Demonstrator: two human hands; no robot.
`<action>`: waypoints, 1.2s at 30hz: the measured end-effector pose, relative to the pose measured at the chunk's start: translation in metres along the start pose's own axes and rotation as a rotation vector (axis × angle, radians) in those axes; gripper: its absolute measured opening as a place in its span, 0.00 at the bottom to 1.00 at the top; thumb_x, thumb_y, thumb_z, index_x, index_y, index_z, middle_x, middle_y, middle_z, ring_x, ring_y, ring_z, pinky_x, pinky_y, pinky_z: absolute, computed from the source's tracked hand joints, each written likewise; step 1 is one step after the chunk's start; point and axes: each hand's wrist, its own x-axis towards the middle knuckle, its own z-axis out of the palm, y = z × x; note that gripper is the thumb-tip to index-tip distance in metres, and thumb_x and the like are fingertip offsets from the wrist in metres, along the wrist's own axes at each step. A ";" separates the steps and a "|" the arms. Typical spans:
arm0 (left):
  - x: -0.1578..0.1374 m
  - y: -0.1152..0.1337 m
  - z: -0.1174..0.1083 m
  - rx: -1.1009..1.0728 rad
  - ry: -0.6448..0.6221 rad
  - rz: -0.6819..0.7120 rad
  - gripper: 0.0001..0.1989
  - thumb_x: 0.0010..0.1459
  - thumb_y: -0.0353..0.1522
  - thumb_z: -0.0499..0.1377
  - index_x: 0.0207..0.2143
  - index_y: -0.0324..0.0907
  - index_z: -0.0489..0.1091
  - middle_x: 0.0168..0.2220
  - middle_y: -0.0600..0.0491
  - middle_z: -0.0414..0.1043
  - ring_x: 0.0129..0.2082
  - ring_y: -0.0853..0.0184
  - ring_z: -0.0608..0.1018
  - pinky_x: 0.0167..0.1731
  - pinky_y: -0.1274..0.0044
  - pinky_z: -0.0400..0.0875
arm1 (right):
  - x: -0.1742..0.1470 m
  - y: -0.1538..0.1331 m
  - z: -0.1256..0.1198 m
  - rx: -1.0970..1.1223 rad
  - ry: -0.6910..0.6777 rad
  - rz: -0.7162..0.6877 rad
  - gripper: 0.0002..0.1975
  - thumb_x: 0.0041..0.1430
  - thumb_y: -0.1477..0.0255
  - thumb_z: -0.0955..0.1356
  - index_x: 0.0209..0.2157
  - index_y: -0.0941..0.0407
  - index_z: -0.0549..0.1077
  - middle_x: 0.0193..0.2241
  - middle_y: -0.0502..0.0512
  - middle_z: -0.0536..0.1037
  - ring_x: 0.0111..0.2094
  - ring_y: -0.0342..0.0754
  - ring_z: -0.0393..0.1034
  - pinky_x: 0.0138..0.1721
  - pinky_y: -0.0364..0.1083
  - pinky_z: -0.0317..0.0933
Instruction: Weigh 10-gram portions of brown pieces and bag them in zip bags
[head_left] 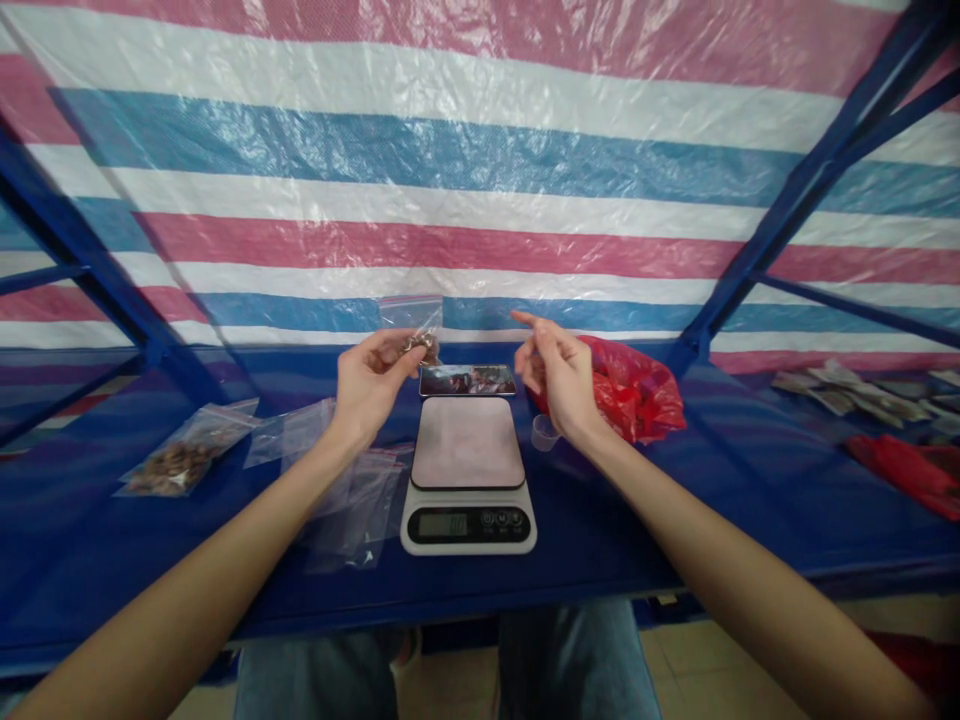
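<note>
Our left grip [369, 382] clamps the filled bag [411, 318] above the bench [600, 545], by the phone [471, 380]; our right grip [556, 375], apart, hovers near the red bag [641, 395]. We judge the filled bag light, soft, slippery, best pinched at its zip edge [411, 299]

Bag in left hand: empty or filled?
Part-filled: the bag in the left hand holds small brownish pieces low down, visible through the clear plastic; the top shows none.

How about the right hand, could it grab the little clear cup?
Probably yes: the cup is close to the right hand, which looks empty, and nothing seems to block the way.
</note>
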 end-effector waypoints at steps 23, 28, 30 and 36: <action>0.027 0.011 -0.193 0.250 0.209 -0.189 0.34 0.37 0.45 0.80 0.45 0.44 0.75 0.33 0.54 0.82 0.33 0.62 0.81 0.35 0.73 0.73 | -0.003 -0.006 -0.001 -0.339 0.040 -0.197 0.11 0.70 0.67 0.65 0.43 0.53 0.79 0.21 0.44 0.58 0.20 0.44 0.50 0.23 0.45 0.45; 0.021 -0.013 -0.225 0.722 0.006 -0.183 0.38 0.45 0.52 0.74 0.54 0.49 0.67 0.31 0.56 0.79 0.33 0.55 0.81 0.36 0.67 0.73 | -0.005 -0.009 0.000 -0.367 0.032 -0.215 0.12 0.70 0.68 0.64 0.43 0.54 0.79 0.21 0.44 0.60 0.21 0.44 0.52 0.24 0.46 0.47; 0.022 -0.018 -0.222 0.968 -0.018 0.044 0.34 0.48 0.51 0.71 0.52 0.47 0.69 0.35 0.52 0.78 0.38 0.51 0.80 0.39 0.63 0.73 | -0.004 -0.009 -0.001 -0.371 0.034 -0.226 0.12 0.70 0.68 0.64 0.43 0.54 0.79 0.21 0.44 0.60 0.21 0.44 0.51 0.24 0.46 0.46; 0.025 0.005 -0.171 1.152 -0.318 0.360 0.19 0.65 0.38 0.57 0.56 0.43 0.71 0.53 0.43 0.73 0.55 0.47 0.75 0.55 0.56 0.70 | -0.002 -0.009 -0.004 -0.421 0.047 -0.226 0.12 0.70 0.70 0.63 0.45 0.54 0.79 0.21 0.44 0.60 0.20 0.43 0.50 0.22 0.45 0.45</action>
